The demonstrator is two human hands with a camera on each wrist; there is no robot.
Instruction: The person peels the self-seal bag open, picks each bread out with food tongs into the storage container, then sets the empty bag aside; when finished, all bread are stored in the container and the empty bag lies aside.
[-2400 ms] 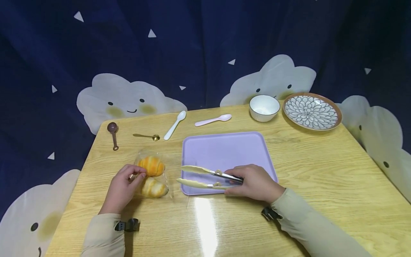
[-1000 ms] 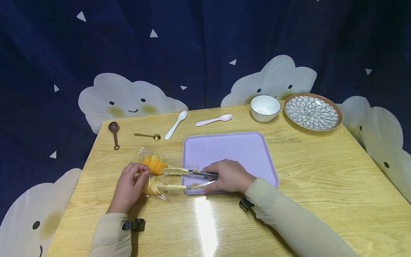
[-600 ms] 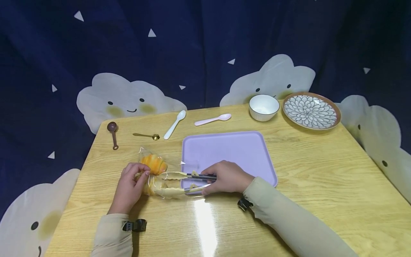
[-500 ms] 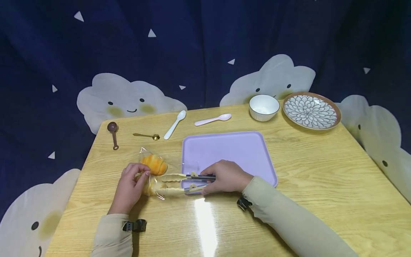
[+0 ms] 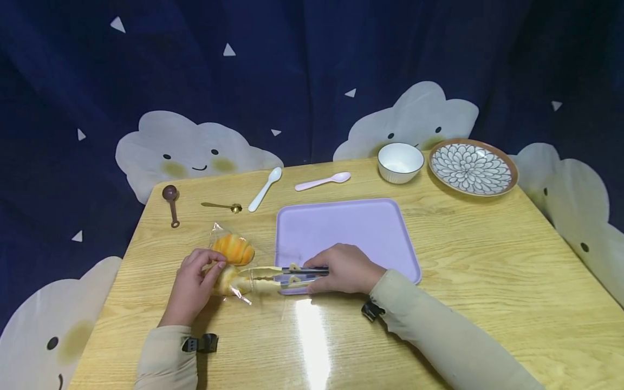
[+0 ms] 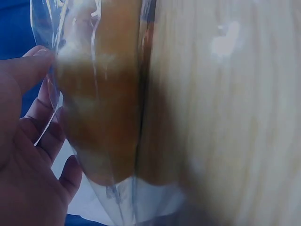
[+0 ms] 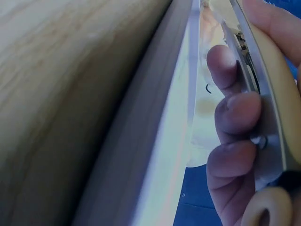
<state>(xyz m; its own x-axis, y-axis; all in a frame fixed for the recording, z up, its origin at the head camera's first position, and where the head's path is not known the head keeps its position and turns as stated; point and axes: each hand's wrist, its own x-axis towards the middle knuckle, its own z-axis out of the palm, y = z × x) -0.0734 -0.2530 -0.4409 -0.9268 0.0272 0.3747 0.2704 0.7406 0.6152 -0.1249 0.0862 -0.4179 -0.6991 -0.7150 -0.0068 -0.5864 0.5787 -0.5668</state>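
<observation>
A clear plastic bag with two bread rolls lies left of the purple tray. The farther roll is orange with pale stripes; the nearer roll is paler and partly covered. My left hand pinches the bag's left edge between thumb and fingers, also seen on the bag in the left wrist view. My right hand grips a pair of tongs with cream tips. The tips reach the nearer roll through the bag's right-hand part; whether they touch it, I cannot tell. The right wrist view shows fingers curled round the tongs' metal arms.
Along the back lie a brown measuring scoop, a small gold spoon, a white spoon and a pink spoon. A white bowl and a brown-rimmed patterned plate stand at the back right.
Since the earliest frame, the right hand has carried the tongs left from above the tray to the nearer roll. The tongs' tips have drawn closer together. The left hand keeps its pinch on the bag.
</observation>
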